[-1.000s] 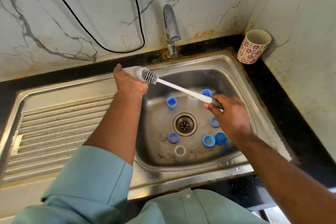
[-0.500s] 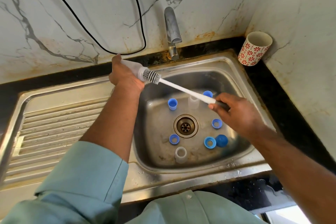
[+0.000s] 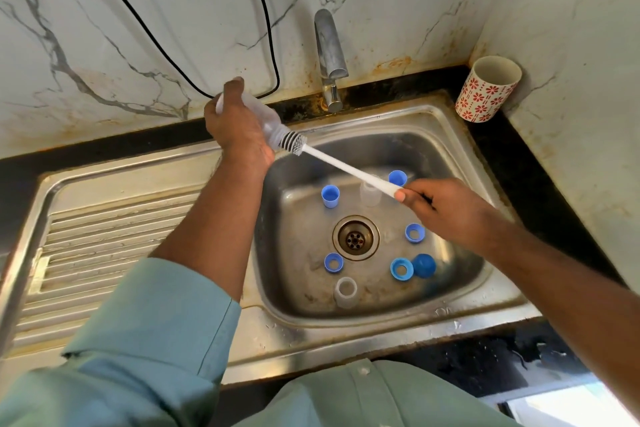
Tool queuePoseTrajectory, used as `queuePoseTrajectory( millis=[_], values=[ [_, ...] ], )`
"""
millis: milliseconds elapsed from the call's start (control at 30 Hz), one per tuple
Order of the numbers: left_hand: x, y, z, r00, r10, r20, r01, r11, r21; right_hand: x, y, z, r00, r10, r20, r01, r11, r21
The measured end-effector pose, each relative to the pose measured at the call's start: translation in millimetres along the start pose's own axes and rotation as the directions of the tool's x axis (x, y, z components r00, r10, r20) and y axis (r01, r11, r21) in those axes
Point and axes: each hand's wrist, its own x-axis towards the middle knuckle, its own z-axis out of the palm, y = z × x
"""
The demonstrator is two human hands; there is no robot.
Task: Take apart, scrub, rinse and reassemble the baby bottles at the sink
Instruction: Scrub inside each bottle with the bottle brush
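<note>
Unlabelled bottle (image 3: 268,121), brush (image 3: 341,165)

Head view, steeply down over sink (image 3: 433,308)

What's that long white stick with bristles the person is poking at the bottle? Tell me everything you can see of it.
It is a long white plastic bottle brush with a straight, slim handle and a short head of white and dark bristles. It slants from lower right up to upper left above the steel sink basin. The right hand pinches its handle end; the bristle head sits at the mouth of the clear plastic baby bottle, only partly inside, which the left hand grips. Whether it is wet cannot be told.
</note>
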Motion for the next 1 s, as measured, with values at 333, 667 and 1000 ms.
queuePoseTrajectory(
  millis=[333,667,1000],
  values=[
    [3.3,-1.2,-9.8,0.995,-0.088,-0.042,0.084,0.992,-0.097,-7.5,-13.7,0.3,0.993,0.065,0.102,-0.080,0.986,0.144],
    [6.7,6.7,-5.3,0.998,-0.063,-0.011,0.063,0.997,-0.054,-10.6,-18.6,0.9,0.978,0.168,0.121,-0.196,0.942,0.274],
    [17.7,3.5,-18.1,0.988,-0.141,-0.055,0.141,0.990,-0.007,-15.9,-25.3,12.4,0.981,0.143,0.128,-0.173,0.950,0.261]
  ],
)
